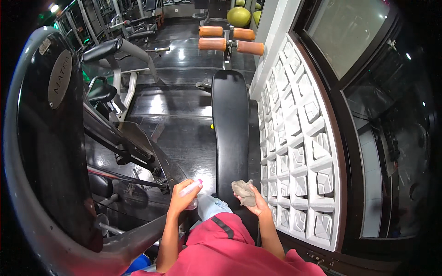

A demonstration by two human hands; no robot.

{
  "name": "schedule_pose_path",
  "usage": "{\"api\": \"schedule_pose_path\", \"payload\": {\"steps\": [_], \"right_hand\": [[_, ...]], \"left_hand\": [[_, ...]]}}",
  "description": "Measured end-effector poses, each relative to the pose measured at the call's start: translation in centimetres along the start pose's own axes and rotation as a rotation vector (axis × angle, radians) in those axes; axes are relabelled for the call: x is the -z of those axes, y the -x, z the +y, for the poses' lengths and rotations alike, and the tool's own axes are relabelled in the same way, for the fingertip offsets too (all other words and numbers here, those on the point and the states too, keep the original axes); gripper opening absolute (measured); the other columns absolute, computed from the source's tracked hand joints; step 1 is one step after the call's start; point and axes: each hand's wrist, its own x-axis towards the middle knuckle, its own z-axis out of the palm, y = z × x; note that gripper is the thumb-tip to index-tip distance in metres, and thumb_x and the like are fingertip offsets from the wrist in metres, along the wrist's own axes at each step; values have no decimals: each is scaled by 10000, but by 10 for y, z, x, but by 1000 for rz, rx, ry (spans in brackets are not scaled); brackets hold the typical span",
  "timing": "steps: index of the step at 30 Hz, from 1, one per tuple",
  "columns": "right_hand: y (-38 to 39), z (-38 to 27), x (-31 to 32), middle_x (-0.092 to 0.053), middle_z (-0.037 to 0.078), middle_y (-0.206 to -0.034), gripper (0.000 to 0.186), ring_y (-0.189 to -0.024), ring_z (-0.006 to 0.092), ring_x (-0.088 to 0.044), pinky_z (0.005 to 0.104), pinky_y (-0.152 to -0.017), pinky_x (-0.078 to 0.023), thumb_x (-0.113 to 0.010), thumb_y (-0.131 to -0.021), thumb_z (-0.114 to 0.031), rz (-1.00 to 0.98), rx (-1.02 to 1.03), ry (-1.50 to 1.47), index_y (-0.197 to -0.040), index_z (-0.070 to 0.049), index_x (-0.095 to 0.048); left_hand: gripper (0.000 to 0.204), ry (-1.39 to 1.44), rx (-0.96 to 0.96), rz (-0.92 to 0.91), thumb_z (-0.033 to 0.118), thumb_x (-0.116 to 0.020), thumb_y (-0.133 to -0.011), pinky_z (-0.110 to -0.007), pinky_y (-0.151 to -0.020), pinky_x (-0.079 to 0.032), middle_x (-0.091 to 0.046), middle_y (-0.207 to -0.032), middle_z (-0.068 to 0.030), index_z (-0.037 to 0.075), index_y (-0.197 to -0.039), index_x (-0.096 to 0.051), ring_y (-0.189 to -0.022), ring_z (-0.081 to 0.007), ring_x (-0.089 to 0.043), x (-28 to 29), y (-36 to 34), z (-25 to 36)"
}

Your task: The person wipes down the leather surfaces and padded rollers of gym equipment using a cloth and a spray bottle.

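Note:
My left hand (183,200) is closed round a clear spray bottle (189,187) with a pink top, held low in front of my left side. In my right hand (255,207) is a crumpled grey-beige cloth (243,193), held over the near part of a long black padded bench (230,129). The bench runs away from me, with orange foam rollers (212,44) on a post at its far end. My light blue jeans (207,207) show between my hands, beside the bench.
A large black weight machine (64,138) fills the left, with another padded machine (101,92) behind it. A white moulded wall panel (299,156) and dark-framed glass (377,152) line the right. Yellow exercise balls (238,16) and more equipment (138,23) stand at the back.

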Motion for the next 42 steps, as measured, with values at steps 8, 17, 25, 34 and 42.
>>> {"api": "schedule_pose_path", "payload": {"steps": [8,17,25,34,42], "right_hand": [[-99,-25,-65,-615,167,-1303,488,-1148,317,-634,455,-862,-594,-605,-993,-377,65,15,-28,-1328,-28,-541],[-267,-54,-100,-629,231,-1221,554,-1006,373,-677,437,-848,-607,-547,-1005,-395,-112,-280,-2,-1312,65,-520],[-405,-149,-143,-646,151,-1053,457,-820,223,-657,287,-642,-580,-702,-925,-298,39,-360,17,-1250,-9,-559],[-486,-239,-234,-644,62,-1034,358,-752,132,-587,234,-491,-447,-745,-887,-252,55,-388,80,-1172,-113,-578],[-557,-236,-316,-630,28,-966,403,-715,84,-552,212,-474,-381,-745,-880,-234,-79,-371,335,-1212,-130,-542]], "left_hand": [[204,89,-50,39,183,-732,-906,-253,-572,-463,-609,-742,-21,-12,-861,-693,-632,-77,-611,15,-41,20],[166,42,100,98,146,-750,-868,-251,-578,-421,-583,-720,-2,10,-817,-669,-638,-69,-554,59,-155,22],[169,15,311,155,154,-776,-853,-249,-611,-428,-619,-744,-17,9,-842,-690,-678,-67,-564,74,-294,25],[253,-16,370,156,236,-751,-884,-285,-584,-411,-554,-695,-31,7,-825,-663,-640,-86,-516,113,-425,57],[192,92,363,64,194,-756,-877,-251,-532,-418,-584,-709,8,22,-844,-677,-562,-57,-535,179,-500,61]]}}
